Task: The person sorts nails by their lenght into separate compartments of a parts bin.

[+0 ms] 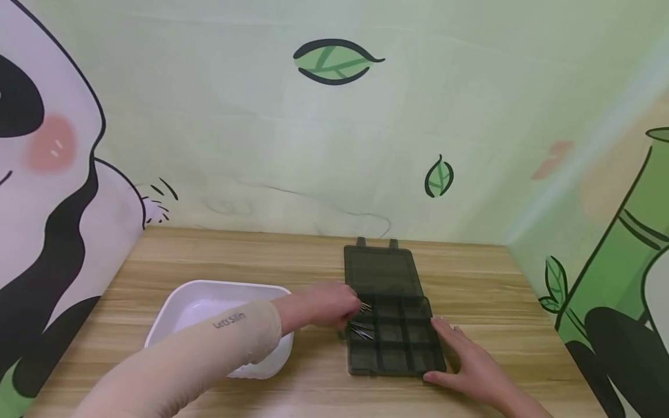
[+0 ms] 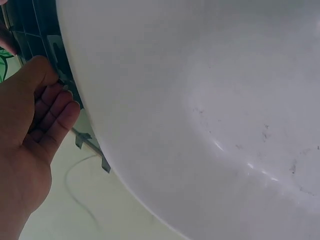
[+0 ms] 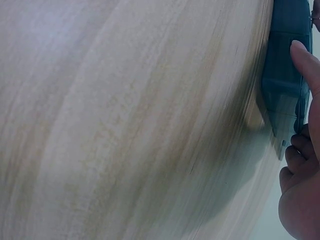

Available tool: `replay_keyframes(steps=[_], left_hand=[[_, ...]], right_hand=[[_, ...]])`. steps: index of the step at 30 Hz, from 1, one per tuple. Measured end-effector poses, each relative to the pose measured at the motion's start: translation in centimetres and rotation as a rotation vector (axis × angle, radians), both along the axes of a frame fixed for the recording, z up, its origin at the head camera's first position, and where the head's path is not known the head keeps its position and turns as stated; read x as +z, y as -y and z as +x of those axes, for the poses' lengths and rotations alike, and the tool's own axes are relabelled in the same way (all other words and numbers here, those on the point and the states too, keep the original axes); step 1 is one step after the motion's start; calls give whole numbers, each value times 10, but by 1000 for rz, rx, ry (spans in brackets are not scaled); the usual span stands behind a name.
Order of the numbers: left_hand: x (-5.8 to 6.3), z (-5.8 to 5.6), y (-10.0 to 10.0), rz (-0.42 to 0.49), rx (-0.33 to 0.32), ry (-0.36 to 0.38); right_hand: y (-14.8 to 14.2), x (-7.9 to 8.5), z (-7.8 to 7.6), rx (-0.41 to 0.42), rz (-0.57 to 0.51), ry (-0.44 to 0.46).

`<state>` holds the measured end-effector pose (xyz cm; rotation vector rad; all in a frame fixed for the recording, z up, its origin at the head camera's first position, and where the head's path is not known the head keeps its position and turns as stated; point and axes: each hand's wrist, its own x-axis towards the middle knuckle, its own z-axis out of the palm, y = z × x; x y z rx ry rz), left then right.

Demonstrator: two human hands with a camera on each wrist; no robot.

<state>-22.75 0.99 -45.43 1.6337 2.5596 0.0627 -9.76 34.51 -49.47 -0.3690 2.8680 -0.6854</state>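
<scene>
A dark see-through compartment box lies on the table with its lid laid back towards the wall. My left hand is at the box's left side, fingers curled, pinching thin metal pins that stick out by its fingertips. More metal pins lie in a left compartment just below. In the left wrist view, the left hand hides what is between thumb and fingers. My right hand holds the box's right side, thumb at the near corner; the right wrist view shows this thumb on the box wall.
A white plastic tub stands to the left of the box, partly under the left forearm. Its inside has small dark marks in the left wrist view. A printed cloth wall rises behind the wood-grain table.
</scene>
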Motion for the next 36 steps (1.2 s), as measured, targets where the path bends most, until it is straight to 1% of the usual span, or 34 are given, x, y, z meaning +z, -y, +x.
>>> replay_keyframes(steps=[7,14,19,25,30,33,36], left_hand=[[-2,-1,-1,14,10,25],[-1,2,-5,25,-13,-2],[-1,3,-10,24,-1,27],[-2,1,-13,36,8,39],[-3,1,-15,46,-12,42],[-4,2,-17,55,-29,29],[-5,3,-19,66,-31,22]], right_hand=[[1,3,1,7,4,-19],[0,2,1,10,4,-19],[0,1,1,17,6,-23],[1,1,2,21,9,-37],[1,1,1,7,9,-28],[2,0,1,2,13,-17],[2,0,1,-7,10,-6]])
